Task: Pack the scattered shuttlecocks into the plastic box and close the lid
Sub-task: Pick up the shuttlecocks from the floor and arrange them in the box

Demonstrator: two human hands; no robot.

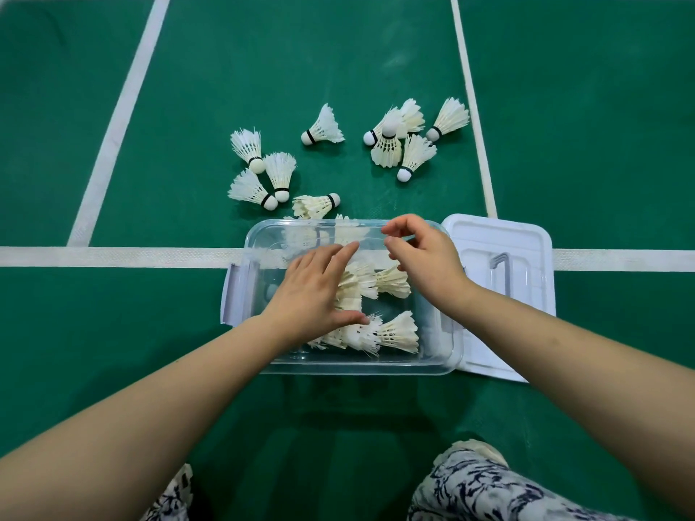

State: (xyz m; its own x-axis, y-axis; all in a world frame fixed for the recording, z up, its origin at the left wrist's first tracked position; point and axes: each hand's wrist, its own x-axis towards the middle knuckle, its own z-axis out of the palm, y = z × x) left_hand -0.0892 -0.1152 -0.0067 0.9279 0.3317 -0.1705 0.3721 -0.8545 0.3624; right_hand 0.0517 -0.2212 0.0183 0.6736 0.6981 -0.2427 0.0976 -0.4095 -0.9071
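Head view: left hand (316, 291) and right hand (425, 257) over plastic box (357, 367).

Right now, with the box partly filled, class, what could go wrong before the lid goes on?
1. The left hand lies on the packed shuttlecocks in the plastic box; pressing could bend feathers.
2. They lie crosswise, and many loose shuttlecocks are on the floor; all may not fit, and the lid could crush feathers.
3. The right hand, hovering near the far rim, might knock the nearest shuttlecock away.
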